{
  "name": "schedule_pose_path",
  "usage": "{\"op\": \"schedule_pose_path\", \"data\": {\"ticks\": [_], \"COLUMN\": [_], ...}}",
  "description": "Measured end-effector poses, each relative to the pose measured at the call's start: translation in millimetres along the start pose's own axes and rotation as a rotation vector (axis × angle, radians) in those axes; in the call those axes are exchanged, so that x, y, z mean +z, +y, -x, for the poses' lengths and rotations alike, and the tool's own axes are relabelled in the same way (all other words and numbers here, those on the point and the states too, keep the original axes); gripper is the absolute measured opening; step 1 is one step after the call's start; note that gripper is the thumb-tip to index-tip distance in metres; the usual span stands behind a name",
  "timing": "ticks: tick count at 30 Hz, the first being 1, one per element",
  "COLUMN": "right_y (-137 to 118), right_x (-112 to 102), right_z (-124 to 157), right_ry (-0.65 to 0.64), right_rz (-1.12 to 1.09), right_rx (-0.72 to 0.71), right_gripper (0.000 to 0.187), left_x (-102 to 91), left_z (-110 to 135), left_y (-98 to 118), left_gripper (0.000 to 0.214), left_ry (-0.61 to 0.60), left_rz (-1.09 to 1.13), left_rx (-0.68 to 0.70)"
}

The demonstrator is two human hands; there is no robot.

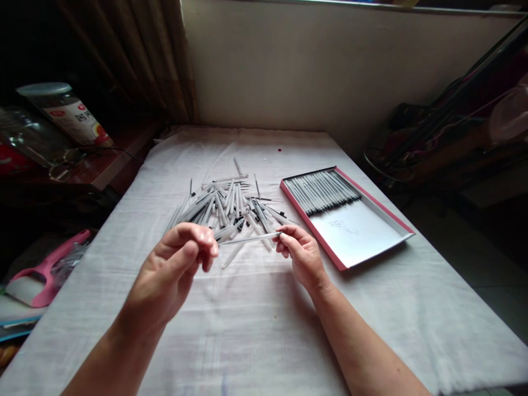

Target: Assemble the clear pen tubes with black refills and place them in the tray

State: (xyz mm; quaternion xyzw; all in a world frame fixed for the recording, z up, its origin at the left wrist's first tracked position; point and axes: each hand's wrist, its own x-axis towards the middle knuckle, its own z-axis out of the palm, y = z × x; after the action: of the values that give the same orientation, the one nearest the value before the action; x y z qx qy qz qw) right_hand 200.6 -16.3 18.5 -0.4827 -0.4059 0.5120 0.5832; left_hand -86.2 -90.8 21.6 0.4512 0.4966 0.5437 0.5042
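My left hand (181,258) and my right hand (299,250) hover over a white cloth-covered table (256,319). Between them runs one thin clear pen tube (249,238), lying level. The right hand pinches its right end; the left hand's fingertips are closed near its left end, and contact there is hard to make out. Just beyond the hands lies a loose pile of pen tubes and refills (231,206), clear with black tips. To the right sits a shallow pink-edged box lid (363,234) with a neat row of finished pens (322,190) at its far end.
A wall runs along the table's far edge and a brown curtain (136,49) hangs at the back left. A dark side shelf on the left carries a labelled jar (66,113) and scissors. A pink tool (45,272) lies low left. Clutter stands at the right.
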Motion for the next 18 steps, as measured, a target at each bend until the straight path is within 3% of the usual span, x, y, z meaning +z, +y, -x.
{"op": "schedule_pose_path", "data": {"ticks": [2,5,9,14,18], "right_y": [-1,-3,-4,-3,-1], "right_x": [0,1,2,2,1], "right_z": [0,0,0,1,2], "right_ry": [0.004,0.001,0.015,0.019,0.001], "right_rz": [-0.046,-0.073,-0.074,0.004,0.050], "right_rx": [0.025,0.042,0.052,0.020,-0.015], "right_gripper": [0.019,0.019,0.019,0.020,0.018], "left_x": [40.4,70.6,71.6,70.2,69.8], "left_z": [-47,-74,-66,-63,-62], "left_y": [21,34,25,8,1], "left_gripper": [0.016,0.015,0.015,0.029,0.045], "left_ry": [0.008,0.114,0.197,0.128,0.031], "left_rz": [0.152,0.369,0.428,0.296,0.068], "left_rx": [-0.125,-0.314,-0.485,-0.394,-0.262]}}
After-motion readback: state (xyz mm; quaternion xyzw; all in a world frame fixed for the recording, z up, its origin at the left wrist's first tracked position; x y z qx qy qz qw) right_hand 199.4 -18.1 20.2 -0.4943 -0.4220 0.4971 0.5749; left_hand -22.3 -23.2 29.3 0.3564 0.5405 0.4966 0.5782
